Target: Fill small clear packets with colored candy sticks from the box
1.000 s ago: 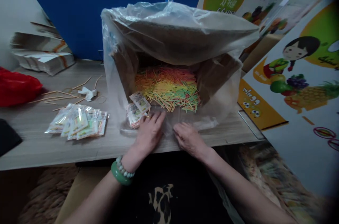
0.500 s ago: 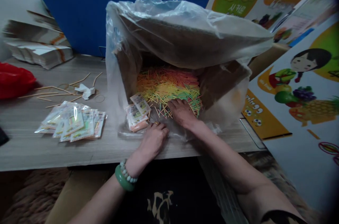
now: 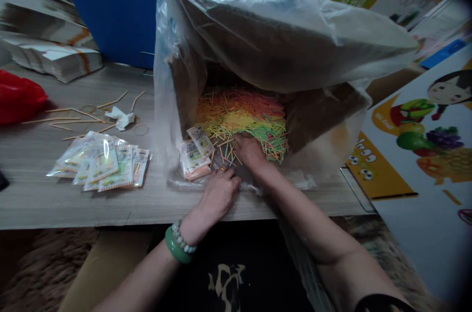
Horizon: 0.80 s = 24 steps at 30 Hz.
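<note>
Thin coloured sticks (image 3: 243,110), pink, orange, yellow and green, lie heaped inside an open cardboard box (image 3: 302,120) lined with a clear plastic bag (image 3: 165,105). My right hand (image 3: 252,154) reaches in at the heap's near edge, its fingers bent down among loose sticks; the fingertips are hidden. At the box's front lip rests my left hand (image 3: 220,191), fingers curled inward, and whatever they hold is out of sight. Just left of it, inside the liner, several small printed packets (image 3: 195,150) are stacked.
More clear packets with coloured sticks (image 3: 105,162) are piled on the table (image 3: 66,209) at left. Behind them lie brown strips (image 3: 62,119), crumpled white paper (image 3: 120,118), a red bag (image 3: 18,97) and stacked cardboard (image 3: 62,56). Printed cartons (image 3: 416,155) stand at right.
The view has shifted a little, so the box appears larger and higher. My right hand's fingers have drawn in slightly at the near edge of the heap. My left hand stays at the lip.
</note>
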Available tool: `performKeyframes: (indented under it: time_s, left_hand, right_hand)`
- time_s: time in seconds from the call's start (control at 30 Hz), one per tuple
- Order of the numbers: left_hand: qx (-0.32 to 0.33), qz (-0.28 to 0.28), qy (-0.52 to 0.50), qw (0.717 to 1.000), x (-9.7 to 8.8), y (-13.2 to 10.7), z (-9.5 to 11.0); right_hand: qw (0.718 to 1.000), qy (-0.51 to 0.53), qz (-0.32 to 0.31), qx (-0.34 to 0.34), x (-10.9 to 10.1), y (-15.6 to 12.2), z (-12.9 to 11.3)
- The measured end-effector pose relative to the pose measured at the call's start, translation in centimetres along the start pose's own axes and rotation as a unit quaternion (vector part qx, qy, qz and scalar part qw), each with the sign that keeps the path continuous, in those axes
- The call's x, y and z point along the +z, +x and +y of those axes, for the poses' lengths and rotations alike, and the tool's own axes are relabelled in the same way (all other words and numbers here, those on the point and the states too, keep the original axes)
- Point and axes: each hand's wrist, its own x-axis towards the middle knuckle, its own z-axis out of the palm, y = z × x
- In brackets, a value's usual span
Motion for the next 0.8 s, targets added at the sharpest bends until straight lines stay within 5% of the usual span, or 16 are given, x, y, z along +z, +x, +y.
performKeyframes:
  time_s: [0.1,0.43,0.63,0.8]
  left_hand:
    - [0.007,0.012,-0.004,1.000,0.4,-0.1,-0.1]
    - [-0.007,0.012,-0.031,0.999,1.2,-0.1,-0.4]
    - [-0.031,-0.008,-0.038,0.999,0.3,-0.2,-0.2]
    - [-0.015,0.003,-0.033,0.999,0.8,-0.4,-0.3]
  right_hand:
    - [0.998,-0.036,0.049,0.024,0.6,-1.2,-1.1]
    - [0.984,-0.148,0.002,0.101,2.2,-3.4,-2.9]
    - [0.977,-0.171,-0.006,0.127,2.8,-1.7,-2.0]
    - [0.983,-0.059,-0.053,0.164,2.2,-1.0,0.7]
